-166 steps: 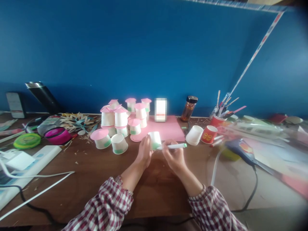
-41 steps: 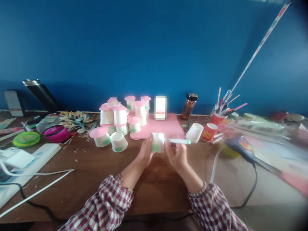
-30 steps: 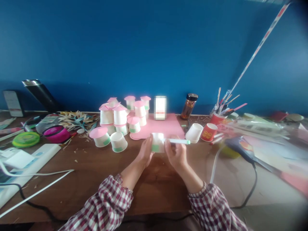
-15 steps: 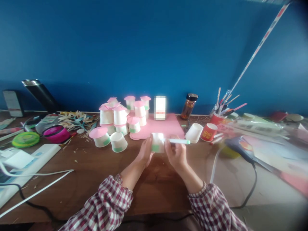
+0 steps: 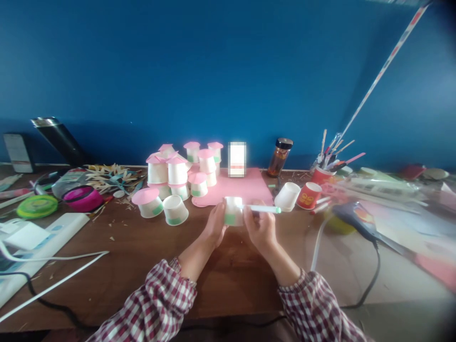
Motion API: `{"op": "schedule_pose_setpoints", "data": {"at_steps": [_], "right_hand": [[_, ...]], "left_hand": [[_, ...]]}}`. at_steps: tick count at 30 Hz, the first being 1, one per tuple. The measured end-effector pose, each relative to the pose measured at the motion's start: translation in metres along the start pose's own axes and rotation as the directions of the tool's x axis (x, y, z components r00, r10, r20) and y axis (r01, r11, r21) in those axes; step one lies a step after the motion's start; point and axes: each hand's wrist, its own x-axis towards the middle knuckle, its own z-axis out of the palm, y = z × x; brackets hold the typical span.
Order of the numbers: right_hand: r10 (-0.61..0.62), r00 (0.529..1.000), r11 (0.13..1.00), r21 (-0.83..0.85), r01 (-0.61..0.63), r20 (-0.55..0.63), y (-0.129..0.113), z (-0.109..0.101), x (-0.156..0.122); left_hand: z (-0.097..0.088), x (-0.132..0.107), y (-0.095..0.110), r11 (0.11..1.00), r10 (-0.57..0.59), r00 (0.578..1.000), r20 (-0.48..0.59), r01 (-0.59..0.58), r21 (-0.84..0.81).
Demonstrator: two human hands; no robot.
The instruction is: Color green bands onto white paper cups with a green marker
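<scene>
My left hand is closed around the left side of a white paper cup with a green patch near its lower edge. In my right hand is a white marker pen with a light green end pointing right. The pen's left end is at the cup's side; whether it touches is too fine to tell. Left of the hands, an upside-down paper cup with a green patch stands beside a cup topped by a pink paper roof. Several more pink-roofed cups are stacked behind.
Pink paper sheets lie behind the hands. To the right are a white cup, a red cup and a glue gun. A drink bottle stands by the wall. A power strip with cables lies at left.
</scene>
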Motion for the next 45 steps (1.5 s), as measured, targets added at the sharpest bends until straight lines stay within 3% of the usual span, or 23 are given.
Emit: {"op": "schedule_pose_setpoints", "data": {"at_steps": [45], "right_hand": [[-0.013,1.0,0.999,-0.052,0.014,0.021,0.0049,0.0018,-0.0017]], "left_hand": [[0.0004,0.001,0.0005,0.999,-0.004,1.0,-0.014,0.004,0.035]]}}
